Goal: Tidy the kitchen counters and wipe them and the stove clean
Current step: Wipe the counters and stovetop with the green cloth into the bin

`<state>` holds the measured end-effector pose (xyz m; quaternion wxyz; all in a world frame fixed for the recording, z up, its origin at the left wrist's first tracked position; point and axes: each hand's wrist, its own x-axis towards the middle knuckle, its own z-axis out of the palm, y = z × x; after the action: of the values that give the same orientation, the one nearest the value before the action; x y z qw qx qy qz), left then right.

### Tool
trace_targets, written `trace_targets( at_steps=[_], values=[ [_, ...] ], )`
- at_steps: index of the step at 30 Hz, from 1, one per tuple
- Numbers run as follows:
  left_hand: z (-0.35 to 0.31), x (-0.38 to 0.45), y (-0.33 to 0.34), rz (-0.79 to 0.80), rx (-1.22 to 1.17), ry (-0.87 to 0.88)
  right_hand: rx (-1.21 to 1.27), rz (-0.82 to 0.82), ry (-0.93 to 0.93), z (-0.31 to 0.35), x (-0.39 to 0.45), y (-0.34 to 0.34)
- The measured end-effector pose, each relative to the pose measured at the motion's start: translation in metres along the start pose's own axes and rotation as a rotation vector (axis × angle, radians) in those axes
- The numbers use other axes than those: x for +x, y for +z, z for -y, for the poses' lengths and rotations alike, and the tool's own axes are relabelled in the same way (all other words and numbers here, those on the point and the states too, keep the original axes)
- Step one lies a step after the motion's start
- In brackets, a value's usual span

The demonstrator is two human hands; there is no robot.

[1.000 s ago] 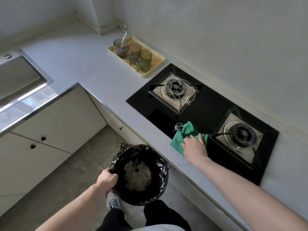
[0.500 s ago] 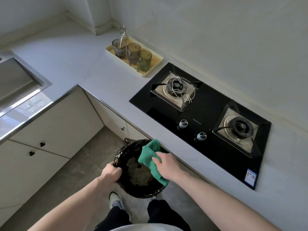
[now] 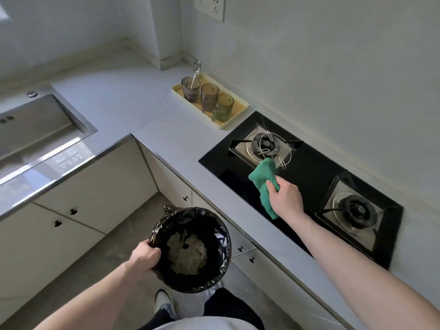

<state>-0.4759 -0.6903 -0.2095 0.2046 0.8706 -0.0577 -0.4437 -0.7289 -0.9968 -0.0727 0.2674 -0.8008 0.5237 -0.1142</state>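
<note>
My right hand [image 3: 284, 198] grips a green cloth [image 3: 263, 179] over the black glass stove [image 3: 309, 172], between its two burners. The cloth's upper end reaches the near edge of the left burner [image 3: 263, 146], where a bent wire piece lies. The right burner [image 3: 356, 210] sits just right of my hand. My left hand [image 3: 145, 257] holds the rim of a black-lined bin [image 3: 190, 250] below the counter edge; crumpled paper lies inside it.
A yellow tray [image 3: 235, 110] with three tinted glasses stands on the grey counter [image 3: 123, 98] left of the stove. A steel sink [image 3: 35, 125] sits at the far left. White cabinet fronts [image 3: 78, 194] run under the counter. My shoe shows on the floor below the bin.
My right hand has carried the green cloth from above the bin back up onto the stove, near the left burner. My left hand keeps hold of the bin rim.
</note>
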Motion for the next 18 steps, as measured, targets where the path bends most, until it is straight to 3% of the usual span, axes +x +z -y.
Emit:
trace_targets(
  at_steps=[6,9,12,18],
  values=[
    [0.001,0.004,0.004,-0.059,-0.080,-0.080,-0.169,0.268,0.068,0.021,0.054,0.064],
    [-0.004,0.002,0.006,-0.098,-0.136,-0.105,-0.218,0.316,0.099,0.033,0.049,0.095],
    [-0.003,0.004,0.009,-0.116,-0.186,-0.148,-0.238,0.349,0.024,0.041,0.037,0.113],
    [-0.005,-0.003,0.004,-0.152,-0.253,-0.168,-0.089,0.686,-0.188,0.074,0.009,0.131]
  ],
)
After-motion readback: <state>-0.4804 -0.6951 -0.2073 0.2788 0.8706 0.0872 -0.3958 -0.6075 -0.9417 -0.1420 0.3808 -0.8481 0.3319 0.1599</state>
